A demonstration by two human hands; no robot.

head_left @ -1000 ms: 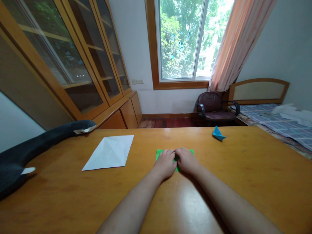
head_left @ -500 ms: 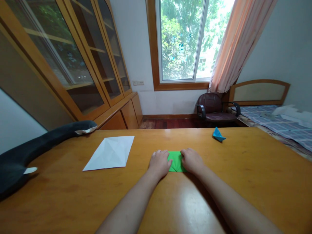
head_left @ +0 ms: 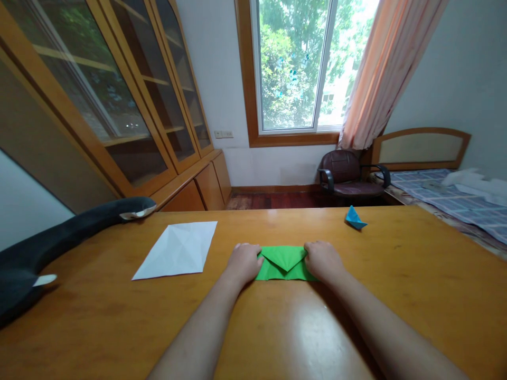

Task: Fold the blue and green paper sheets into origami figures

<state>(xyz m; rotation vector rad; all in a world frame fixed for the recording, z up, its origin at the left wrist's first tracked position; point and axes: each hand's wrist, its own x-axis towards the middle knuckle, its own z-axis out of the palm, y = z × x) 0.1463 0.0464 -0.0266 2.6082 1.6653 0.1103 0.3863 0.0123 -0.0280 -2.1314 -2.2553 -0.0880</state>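
Note:
A folded sheet of green paper (head_left: 285, 263) lies on the wooden table (head_left: 253, 338), with a triangular flap pointing toward me. My left hand (head_left: 244, 262) is closed at its left end, the thumb on top near the flap's edge. At the right end my right hand (head_left: 324, 261) is closed too, its fingers curled at the upper corner. Both hands cover the paper's outer ends. Their forearms reach in from the bottom of the view.
A creased white paper sheet (head_left: 178, 249) lies to the left. A small blue folded-paper piece (head_left: 355, 218) sits near the far edge at right. At the far left is a dark curved object (head_left: 79, 224) with white parts. Behind the table stands a chair (head_left: 348, 174).
Both hands have moved apart along the green paper, the left one to the left and the right one to the right. More of the paper and its triangular flap now shows between them.

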